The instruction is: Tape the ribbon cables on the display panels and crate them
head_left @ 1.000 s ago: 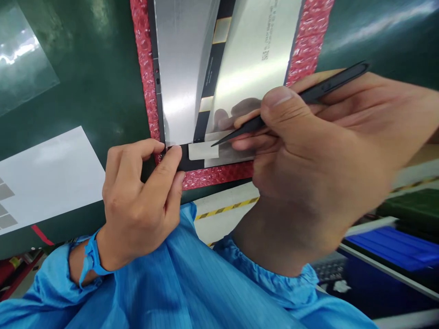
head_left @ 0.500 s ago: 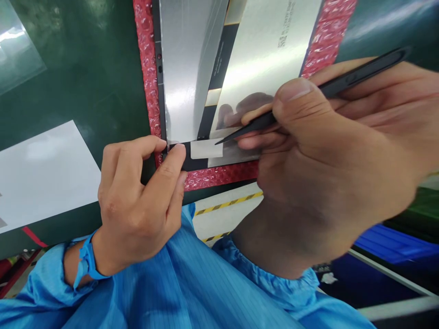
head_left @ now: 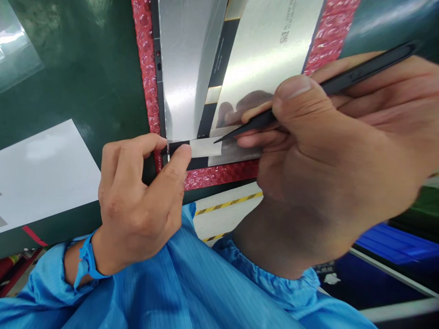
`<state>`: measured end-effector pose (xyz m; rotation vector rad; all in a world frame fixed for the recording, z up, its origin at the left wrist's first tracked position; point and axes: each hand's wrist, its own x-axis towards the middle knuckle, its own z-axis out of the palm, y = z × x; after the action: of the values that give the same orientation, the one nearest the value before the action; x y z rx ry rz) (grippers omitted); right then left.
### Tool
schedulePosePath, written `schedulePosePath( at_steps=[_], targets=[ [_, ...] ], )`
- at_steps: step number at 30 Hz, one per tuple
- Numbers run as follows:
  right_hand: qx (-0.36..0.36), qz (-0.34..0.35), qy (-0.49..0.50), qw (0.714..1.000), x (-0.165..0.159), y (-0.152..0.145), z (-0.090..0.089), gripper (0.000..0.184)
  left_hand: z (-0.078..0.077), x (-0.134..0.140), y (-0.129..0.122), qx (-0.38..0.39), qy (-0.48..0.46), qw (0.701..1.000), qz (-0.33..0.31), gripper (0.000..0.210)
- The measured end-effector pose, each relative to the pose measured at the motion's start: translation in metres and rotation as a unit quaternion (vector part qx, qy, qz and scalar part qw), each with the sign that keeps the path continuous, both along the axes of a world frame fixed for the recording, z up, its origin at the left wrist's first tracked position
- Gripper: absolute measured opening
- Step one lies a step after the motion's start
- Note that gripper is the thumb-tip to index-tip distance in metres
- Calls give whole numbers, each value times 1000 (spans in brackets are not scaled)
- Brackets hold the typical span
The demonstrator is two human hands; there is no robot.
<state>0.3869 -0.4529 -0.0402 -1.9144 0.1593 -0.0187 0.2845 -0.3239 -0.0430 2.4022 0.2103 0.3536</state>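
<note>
1. Head view: dark green bench top (head_left: 85, 82) fills the upper left, with a white sheet (head_left: 41, 173) lying flat on it and a clear film (head_left: 13, 45) up in the corner.
2. Beyond the bench edge, yellow-black floor tape (head_left: 226, 203) and a blue bin (head_left: 401, 244) show blurred on the right.
3. Centre stage is a shiny metal panel (head_left: 181, 68) resting on red bubble wrap (head_left: 147, 82), with a black strip (head_left: 219, 68) running down its face.
4. Left hand (head_left: 137, 201), blue wristband (head_left: 87, 262) at the cuff, pinches the panel's near corner, thumb pressed on the dark band right beside the pale tape piece (head_left: 206, 147).
5. Right hand (head_left: 329, 169) is clenched in a pen grip around black tweezers (head_left: 308, 98).
6. Tweezer tips sit at the right end of that pale piece; whether they nip it or only touch it, I cannot tell.
7. Progress, as I judge it: the piece lies flat and square along the panel's near edge, so placing looks mostly done.
8. Left to do, by my reading: pressing it down and letting go, since both hands are on it.
</note>
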Motion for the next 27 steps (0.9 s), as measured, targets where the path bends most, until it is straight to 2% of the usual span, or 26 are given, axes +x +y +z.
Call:
schedulePosePath(
  at_steps=[4,9,14,18,23,27],
  targets=[
    [1,-2,-5,1000,0,1,-2,10,-1,0,-2,-48,16,999,18,19],
    [-1,2,-15,1000,1,0,-2,13,-4,-2,-2,5,-14,1000,-9,25],
    [-11,25,-3,1000,2,-4,-3,11,-3,-2,2,91,1,995,-46,28],
    [2,2,-15,1000,3,-4,-4,11,0,-1,3,91,6,995,-48,27],
    [-10,11,9,1000,1,-4,1,9,4,-1,2,72,25,997,-34,23],
    [-6,9,15,1000,1,-3,2,11,4,-1,2,86,29,995,-36,24]
  ],
)
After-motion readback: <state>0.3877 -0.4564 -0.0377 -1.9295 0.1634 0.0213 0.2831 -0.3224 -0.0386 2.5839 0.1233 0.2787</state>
